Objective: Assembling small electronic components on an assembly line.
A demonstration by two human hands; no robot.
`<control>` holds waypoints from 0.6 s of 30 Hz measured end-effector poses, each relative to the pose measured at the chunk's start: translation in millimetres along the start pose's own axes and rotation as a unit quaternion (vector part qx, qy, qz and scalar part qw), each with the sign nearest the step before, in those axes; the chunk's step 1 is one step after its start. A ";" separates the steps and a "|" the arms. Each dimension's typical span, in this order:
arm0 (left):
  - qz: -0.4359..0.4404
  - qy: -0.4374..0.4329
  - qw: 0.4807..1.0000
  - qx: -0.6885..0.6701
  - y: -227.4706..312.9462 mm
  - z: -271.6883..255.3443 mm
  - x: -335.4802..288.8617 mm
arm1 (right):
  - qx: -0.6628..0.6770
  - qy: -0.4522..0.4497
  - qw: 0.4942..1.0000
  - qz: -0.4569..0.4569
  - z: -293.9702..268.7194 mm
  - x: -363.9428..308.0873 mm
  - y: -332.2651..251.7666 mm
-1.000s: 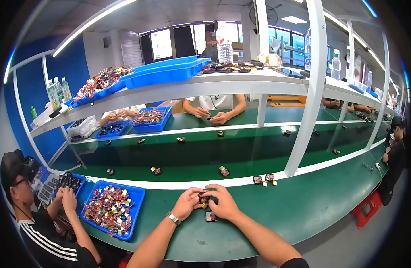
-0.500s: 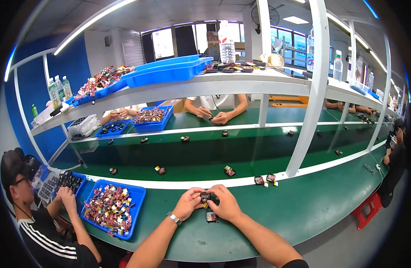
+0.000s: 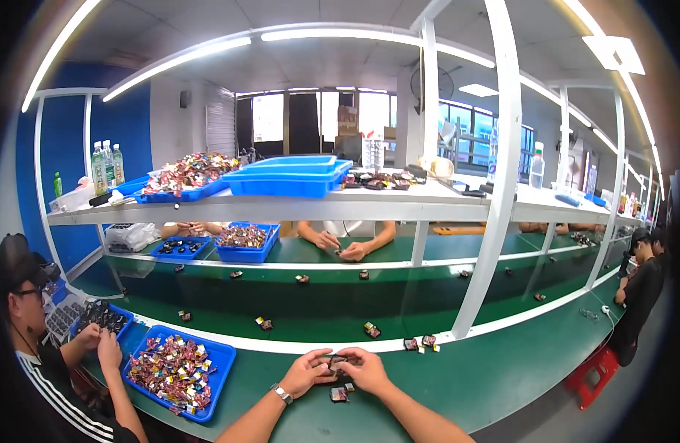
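Both hands meet over the green bench (image 3: 458, 369). My left hand (image 3: 303, 375) grips a small dark electronic part (image 3: 335, 365) between its fingers, with a watch on that wrist. My right hand (image 3: 366, 371) closes on the same part from the other side, its thumb pressing over it. The fingers cover much of the part, so its exact kind is unclear. Just below the hands, on the bench, lies a small dark casing with a pale and reddish face (image 3: 339, 395). A tiny light-and-dark piece sits beside it, near the right hand.
A blue tray (image 3: 223, 380) heaped with small reddish boards stands left. Beyond it a person in a black striped top (image 3: 45, 376) handles dark parts. A white rail (image 3: 281, 345) and upright post (image 3: 476, 273) border the bench; small assemblies dot the green strip behind it.
The view has tilted up, so the bench things sit lower in the picture. My hands stay together at the part, and my right thumb now covers more of it.
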State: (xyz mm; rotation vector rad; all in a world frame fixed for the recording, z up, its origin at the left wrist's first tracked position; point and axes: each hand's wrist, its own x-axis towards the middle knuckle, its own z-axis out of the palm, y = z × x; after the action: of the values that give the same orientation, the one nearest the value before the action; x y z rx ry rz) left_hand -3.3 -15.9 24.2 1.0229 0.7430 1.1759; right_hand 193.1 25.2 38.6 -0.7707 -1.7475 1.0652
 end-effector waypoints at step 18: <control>-0.016 0.020 0.998 0.055 -9.1 -20.6 5.6 | -0.411 0.331 0.848 -0.053 -215.8 215.1 -246.4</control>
State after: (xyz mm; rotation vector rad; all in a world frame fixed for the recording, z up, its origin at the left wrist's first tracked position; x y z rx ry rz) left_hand -16.9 -5.9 8.2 1.0784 0.8608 1.1404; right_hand 298.6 170.9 386.7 -1.3434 -1.5452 -0.1278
